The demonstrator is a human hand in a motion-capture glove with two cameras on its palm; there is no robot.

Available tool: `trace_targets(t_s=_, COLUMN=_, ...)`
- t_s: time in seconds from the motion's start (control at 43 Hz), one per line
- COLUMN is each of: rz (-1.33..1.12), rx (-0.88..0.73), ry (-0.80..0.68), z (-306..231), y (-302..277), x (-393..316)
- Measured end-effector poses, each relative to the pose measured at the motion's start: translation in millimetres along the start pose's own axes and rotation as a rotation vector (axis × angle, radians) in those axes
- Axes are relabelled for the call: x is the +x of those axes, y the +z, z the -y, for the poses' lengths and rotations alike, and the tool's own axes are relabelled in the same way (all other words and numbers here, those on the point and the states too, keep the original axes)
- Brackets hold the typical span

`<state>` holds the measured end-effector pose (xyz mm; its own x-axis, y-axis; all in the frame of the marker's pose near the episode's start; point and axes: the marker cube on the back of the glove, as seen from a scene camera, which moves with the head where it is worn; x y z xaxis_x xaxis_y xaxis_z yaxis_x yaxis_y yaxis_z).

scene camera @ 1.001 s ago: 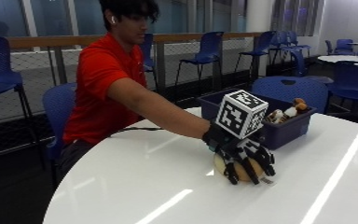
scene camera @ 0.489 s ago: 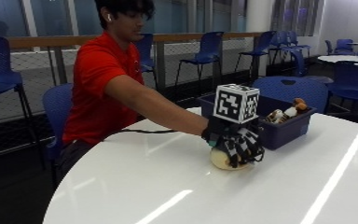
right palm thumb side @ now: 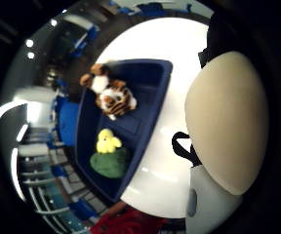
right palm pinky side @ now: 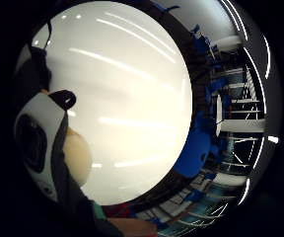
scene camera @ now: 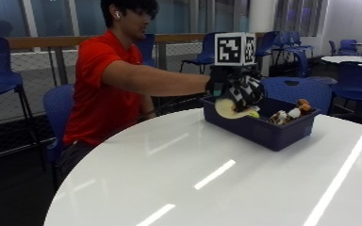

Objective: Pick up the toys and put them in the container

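Observation:
In the outside view my gloved right hand (scene camera: pixel 236 84) grips a plush toy (scene camera: pixel 228 107) with a cream belly and black-and-white markings. It hangs over the near left end of the dark blue container (scene camera: pixel 266 131) on the white round table (scene camera: pixel 200 179). The thumb side palm view shows the cream toy (right palm thumb side: pixel 226 122) close to the palm, next to the container (right palm thumb side: pixel 150 122). Inside lie a tiger plush (right palm thumb side: pixel 113 100), a yellow chick (right palm thumb side: pixel 107 142) and a green toy (right palm thumb side: pixel 110 163). The tiger (scene camera: pixel 287 114) also shows in the container's right end.
The person in a red shirt sits at the table's far left side. Blue chairs (scene camera: pixel 300 89) stand behind the container and around the room. Another white table (scene camera: pixel 350 59) stands at the back right. The little finger side palm view looks down on bare tabletop (right palm pinky side: pixel 127 98).
The hand has lifted the plush toy off the table and carried it up and back to the container's near end.

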<state>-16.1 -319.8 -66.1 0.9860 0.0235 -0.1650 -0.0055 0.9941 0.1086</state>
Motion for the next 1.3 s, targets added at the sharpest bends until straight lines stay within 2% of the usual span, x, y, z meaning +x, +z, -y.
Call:
trace_targets(t_s=0.372, rz=-0.009, rx=0.078, ry=-0.157, z=-12.0, y=-82.5, x=-115.2)
trace_targets(t_s=0.652, rz=0.083, rx=0.098, ry=-0.303, z=-33.4, y=-89.8, x=-206.9)
trace_targets(t_s=0.768, rz=-0.035, rx=0.109, ry=-0.336, z=-32.4, y=-74.2, x=-206.8)
trace_targets(t_s=0.838, rz=0.003, rx=0.093, ry=-0.356, z=-35.8, y=-69.5, x=-212.2)
trace_targets(t_s=0.931, rz=0.072, rx=0.005, ry=-0.338, z=-40.1, y=-65.3, x=-219.5)
trace_targets(t_s=1.001, rz=0.007, rx=-0.083, ry=-0.364, z=-42.7, y=-57.2, x=-213.0)
trace_targets(t_s=1.117, rz=-0.034, rx=-0.116, ry=-0.281, z=-44.5, y=-49.4, x=-203.1)
trace_targets(t_s=1.303, rz=0.037, rx=-0.102, ry=-0.411, z=-62.0, y=-44.6, x=-166.4)
